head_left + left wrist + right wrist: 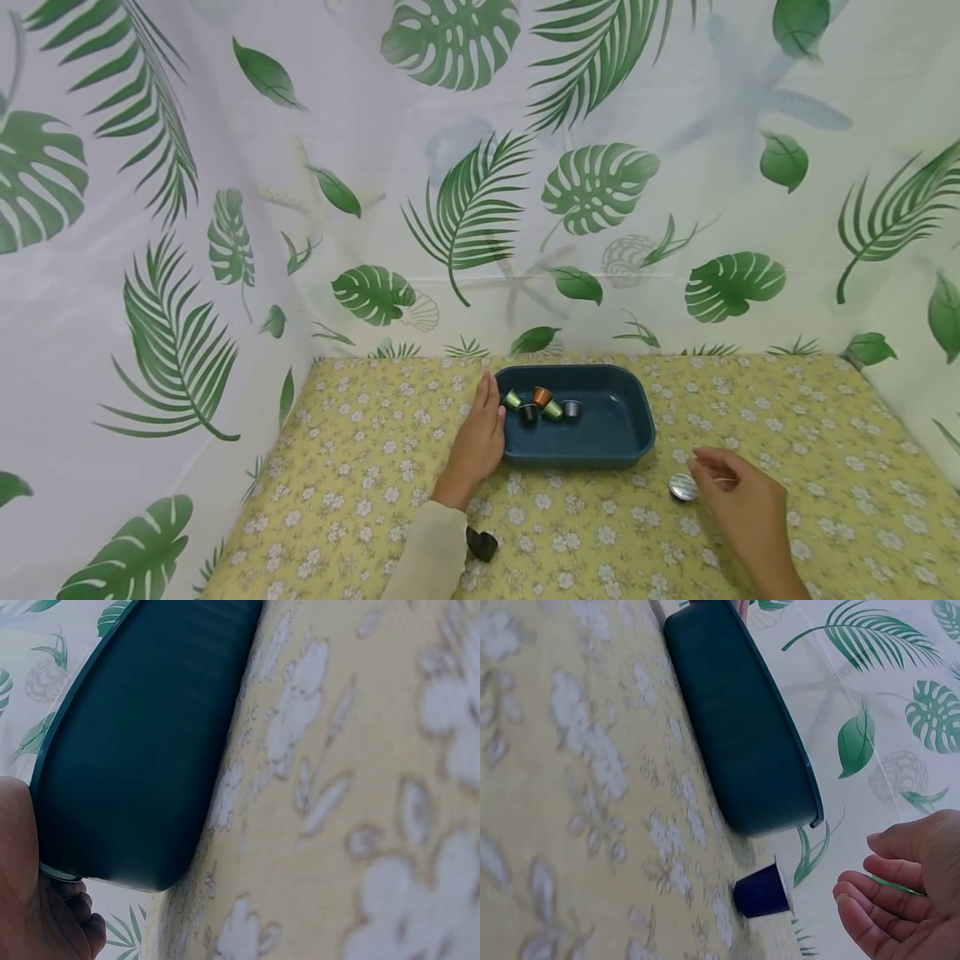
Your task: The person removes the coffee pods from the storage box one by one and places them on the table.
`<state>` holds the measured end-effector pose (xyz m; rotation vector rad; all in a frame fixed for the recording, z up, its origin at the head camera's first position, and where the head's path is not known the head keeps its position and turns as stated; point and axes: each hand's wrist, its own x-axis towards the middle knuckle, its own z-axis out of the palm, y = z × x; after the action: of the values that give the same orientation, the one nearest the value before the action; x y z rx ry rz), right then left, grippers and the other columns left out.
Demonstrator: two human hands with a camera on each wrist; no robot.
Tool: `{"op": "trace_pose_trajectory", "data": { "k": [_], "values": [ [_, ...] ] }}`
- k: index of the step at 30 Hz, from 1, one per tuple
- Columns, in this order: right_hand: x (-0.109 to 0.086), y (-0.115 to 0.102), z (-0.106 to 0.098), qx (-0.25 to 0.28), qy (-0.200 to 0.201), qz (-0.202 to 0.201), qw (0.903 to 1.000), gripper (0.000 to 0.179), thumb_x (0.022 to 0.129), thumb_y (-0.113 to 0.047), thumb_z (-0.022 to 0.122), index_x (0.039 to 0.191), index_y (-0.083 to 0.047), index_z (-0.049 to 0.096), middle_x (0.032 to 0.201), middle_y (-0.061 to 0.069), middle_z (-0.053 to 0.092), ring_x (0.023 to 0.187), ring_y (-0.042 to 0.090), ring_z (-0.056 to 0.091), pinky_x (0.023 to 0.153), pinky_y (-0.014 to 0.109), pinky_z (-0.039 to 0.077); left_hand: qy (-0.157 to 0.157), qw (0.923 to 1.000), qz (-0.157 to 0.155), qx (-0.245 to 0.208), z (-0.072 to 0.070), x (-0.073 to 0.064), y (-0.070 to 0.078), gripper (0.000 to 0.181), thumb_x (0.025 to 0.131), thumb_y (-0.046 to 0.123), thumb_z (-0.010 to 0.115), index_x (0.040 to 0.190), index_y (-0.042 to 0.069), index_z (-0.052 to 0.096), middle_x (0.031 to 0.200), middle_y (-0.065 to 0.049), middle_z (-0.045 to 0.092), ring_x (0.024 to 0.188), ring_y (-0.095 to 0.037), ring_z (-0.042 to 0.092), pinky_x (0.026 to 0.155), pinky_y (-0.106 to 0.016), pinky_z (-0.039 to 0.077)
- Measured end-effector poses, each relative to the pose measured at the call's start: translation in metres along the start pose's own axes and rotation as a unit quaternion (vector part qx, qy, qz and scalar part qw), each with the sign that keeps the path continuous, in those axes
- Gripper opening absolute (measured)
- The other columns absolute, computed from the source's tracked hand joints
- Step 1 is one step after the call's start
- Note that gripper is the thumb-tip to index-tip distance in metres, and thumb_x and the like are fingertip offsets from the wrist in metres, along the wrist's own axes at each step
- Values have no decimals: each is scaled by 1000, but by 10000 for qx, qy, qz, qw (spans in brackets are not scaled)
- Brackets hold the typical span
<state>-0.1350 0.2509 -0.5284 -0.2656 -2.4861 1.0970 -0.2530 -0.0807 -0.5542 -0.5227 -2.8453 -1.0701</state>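
A dark teal rectangular basin (577, 460) sits on the cloth with several coffee capsules at its left end, among them an orange capsule (542, 395), a black capsule (528, 414) and a grey capsule (572, 409). Against its left wall rests my left hand (477, 442), fingers fairly straight along the rim. To the right of the basin, a dark blue coffee capsule (761, 891) stands on the cloth, silver lid upward. My right hand (744, 504) hovers right beside that capsule, fingers loosely bent; the right wrist view shows a gap between them and nothing in the hand.
A yellow floral cloth (337, 500) covers the table. White leaf-printed sheeting (480, 108) stands up behind it and along the left side. A small black object (482, 545) lies by my left forearm.
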Motion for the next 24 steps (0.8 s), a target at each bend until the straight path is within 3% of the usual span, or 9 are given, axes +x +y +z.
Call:
{"op": "trace_pose_trajectory", "data": {
  "k": [7,24],
  "values": [
    [3,-15,13,173,-25,-9,9998,21,96,-20,74,112,-7,77,99,11,76,75,-4,62,65,10,49,-90,9999,-90,-76,-1,-1,1,58,114,24,31,163,6,7,169,0,-10,154,-24,15,115,-48,36],
    [10,-39,37,436,102,-962,9944,17,90,-7,79,106,-2,77,90,8,75,75,7,65,66,9,47,19,9999,-138,-17,1,-2,1,57,114,25,31,164,8,7,169,3,-9,153,-23,20,113,-46,38]
  ]
}}
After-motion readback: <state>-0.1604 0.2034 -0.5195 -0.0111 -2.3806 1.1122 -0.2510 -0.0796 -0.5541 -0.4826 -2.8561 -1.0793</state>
